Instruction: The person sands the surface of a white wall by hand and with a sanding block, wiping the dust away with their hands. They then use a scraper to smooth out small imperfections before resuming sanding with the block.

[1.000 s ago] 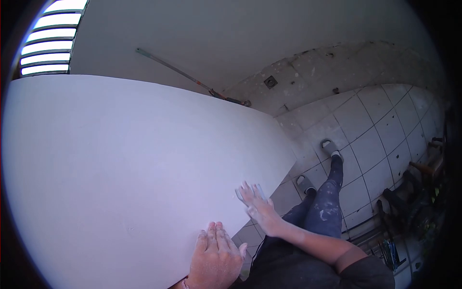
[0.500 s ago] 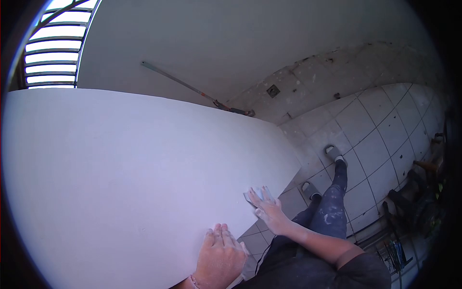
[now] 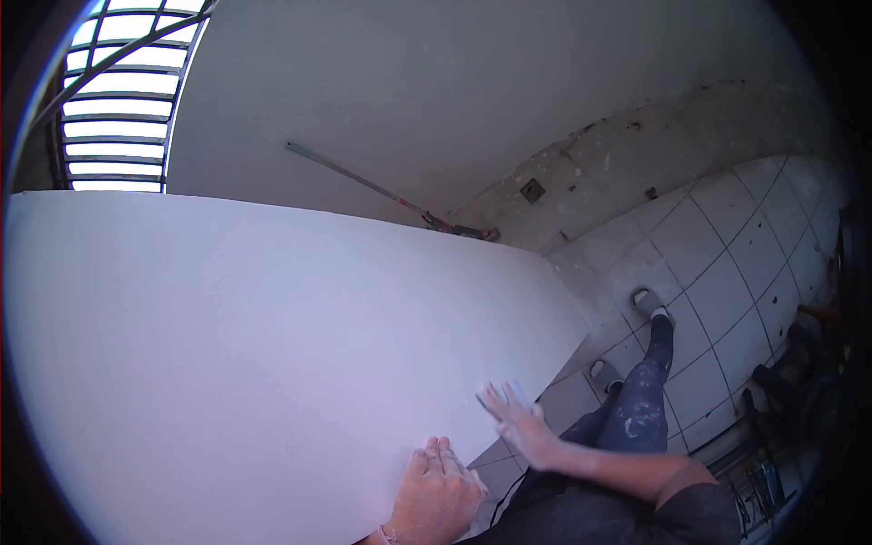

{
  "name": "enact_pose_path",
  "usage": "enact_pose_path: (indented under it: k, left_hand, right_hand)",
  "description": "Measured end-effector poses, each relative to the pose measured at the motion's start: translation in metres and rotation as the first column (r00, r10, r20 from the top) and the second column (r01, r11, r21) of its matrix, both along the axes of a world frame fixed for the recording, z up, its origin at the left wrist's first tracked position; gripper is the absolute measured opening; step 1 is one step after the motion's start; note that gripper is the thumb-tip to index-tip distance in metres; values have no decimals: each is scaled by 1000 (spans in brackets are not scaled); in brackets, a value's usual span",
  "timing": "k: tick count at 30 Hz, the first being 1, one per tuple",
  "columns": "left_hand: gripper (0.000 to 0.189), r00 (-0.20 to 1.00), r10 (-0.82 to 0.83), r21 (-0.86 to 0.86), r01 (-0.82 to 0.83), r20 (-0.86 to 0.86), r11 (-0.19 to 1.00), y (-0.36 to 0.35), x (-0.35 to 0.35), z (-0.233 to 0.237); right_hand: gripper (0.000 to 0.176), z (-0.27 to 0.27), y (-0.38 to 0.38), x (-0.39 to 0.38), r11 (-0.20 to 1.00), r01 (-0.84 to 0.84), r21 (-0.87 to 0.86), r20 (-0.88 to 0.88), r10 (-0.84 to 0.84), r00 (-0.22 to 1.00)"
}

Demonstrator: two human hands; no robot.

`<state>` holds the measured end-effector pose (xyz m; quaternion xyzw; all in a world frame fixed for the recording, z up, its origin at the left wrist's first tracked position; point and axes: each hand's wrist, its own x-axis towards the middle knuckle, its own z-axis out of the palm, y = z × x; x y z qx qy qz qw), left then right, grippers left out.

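A broad white smooth surface [image 3: 272, 318], perhaps a wall or a panel, fills the left and middle of the view. My right hand [image 3: 525, 431] presses a small grey-blue piece of sandpaper [image 3: 516, 393] against it, near its lower right edge. Motion slightly blurs these fingers, which largely cover the sandpaper. Closer to me, my left hand [image 3: 436, 495] rests on the same surface by the edge, fingers extended side by side and holding nothing. Whitish dust coats the fingers of both hands.
Beyond the white surface, a long-handled tool [image 3: 363, 184] leans by the grey wall [image 3: 363, 82]. A barred window [image 3: 123, 109] is at upper left. Tiled floor [image 3: 718, 272] with a drain [image 3: 532, 190] lies to the right. Dark equipment [image 3: 790, 381] stands at far right.
The whole view has shifted, so the scene sits lower and farther right. My right hand with the sandpaper has slid slightly toward me; my left hand stays in place on the surface.
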<state>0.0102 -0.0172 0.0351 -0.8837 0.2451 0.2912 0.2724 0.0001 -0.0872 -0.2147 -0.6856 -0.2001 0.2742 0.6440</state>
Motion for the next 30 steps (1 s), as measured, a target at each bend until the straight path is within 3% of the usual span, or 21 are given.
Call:
enact_pose_path:
  k: [3,7,9,13,16,19,22,25,28,30]
  left_hand:
    - [38,998,-60,8,60,14,998,1,0,4]
    - [36,997,-68,56,69,-26,996,-3,5,4]
    - [35,999,33,-8,-33,-22,999,-8,3,8]
    - [37,992,122,-32,-123,-19,992,-6,-2,4]
    - [41,964,-186,158,156,192,975,14,-28,-19]
    - [48,920,-54,59,33,388,998,9,-13,-11]
    - [66,960,87,231,-151,264,961,2,12,4]
    - [76,962,146,376,-226,229,899,-4,20,9]
    - [79,960,127,351,-212,251,912,-2,17,10]
    - [81,948,149,335,-242,280,911,-4,12,19]
  right_hand:
    - [62,14,10,7,996,68,53,-13,-67,998]
    - [56,24,66,122,983,164,79,2,-164,986]
    - [56,27,90,161,974,204,97,12,-206,978]
    - [54,34,66,106,974,213,83,38,-217,975]
    - [54,40,35,25,978,194,71,-12,-193,981]
    - [53,46,34,29,980,193,45,-16,-192,981]
    - [53,46,66,101,962,244,122,25,-248,968]
    - [54,30,106,169,931,265,250,53,-287,957]
    - [53,27,92,140,933,247,262,108,-283,953]
    - [53,39,52,92,967,150,208,60,-166,984]
